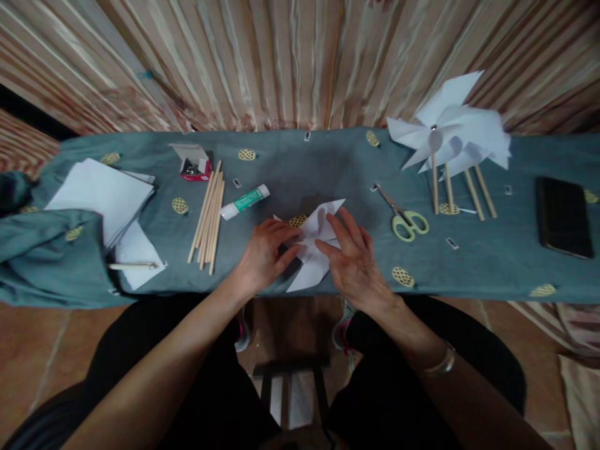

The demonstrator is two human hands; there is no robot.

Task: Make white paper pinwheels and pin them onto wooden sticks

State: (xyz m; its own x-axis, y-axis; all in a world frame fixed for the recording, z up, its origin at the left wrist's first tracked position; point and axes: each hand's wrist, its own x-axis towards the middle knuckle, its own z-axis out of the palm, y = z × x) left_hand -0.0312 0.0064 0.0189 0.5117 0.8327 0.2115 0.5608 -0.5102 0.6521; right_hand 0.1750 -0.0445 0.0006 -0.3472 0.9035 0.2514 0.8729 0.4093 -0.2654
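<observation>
A white paper pinwheel (313, 270), its blades partly curled inward, lies at the front edge of the cloth-covered table between my hands. My left hand (263, 255) pinches it from the left, thumb and fingers near its centre. From the right, my right hand (355, 267) holds it, with the thumb by the centre and the fingers on the upper right blade. Parts of the blades are hidden under my fingers. A glue stick (245, 201) rests just beyond my left hand. Green-handled scissors (407, 220) lie to the right of my right hand.
Several wooden sticks (207, 219) lie left of the glue stick, below an open red box (194, 170) of small metal pieces. White paper sheets (100, 190) and a pen (134, 265) are far left. Several pinwheels on sticks (452, 122) and a dark phone (565, 215) lie right.
</observation>
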